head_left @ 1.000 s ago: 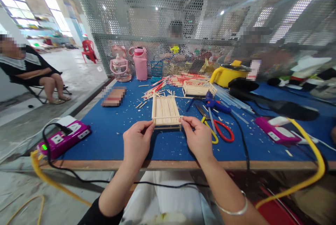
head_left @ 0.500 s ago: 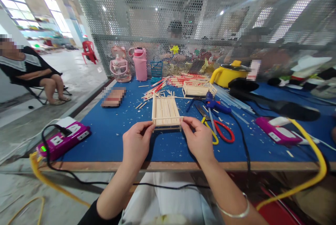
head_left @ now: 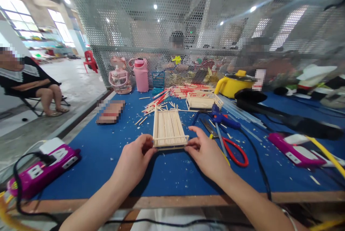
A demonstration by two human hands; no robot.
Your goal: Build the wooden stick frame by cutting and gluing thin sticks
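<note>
From where I stand, the small slatted stick frame sits in front of the person at the middle of the blue tabletop, and it looks well along: its pale sticks are laid side by side as a floor, and a rail runs across the near end. What remains on it, if anything, I can't make out; loose sticks lie heaped beyond it, near a second stick frame and a blue glue gun. The left hand has its fingertips at the near left corner, the right hand at the near right; whether either grip clasps the wood or merely touches it, I can't tell. Half a second ago both hands clearly pinched those corners; now the right index finger stands up clear of the rail, and the wearer's view has shifted.
</note>
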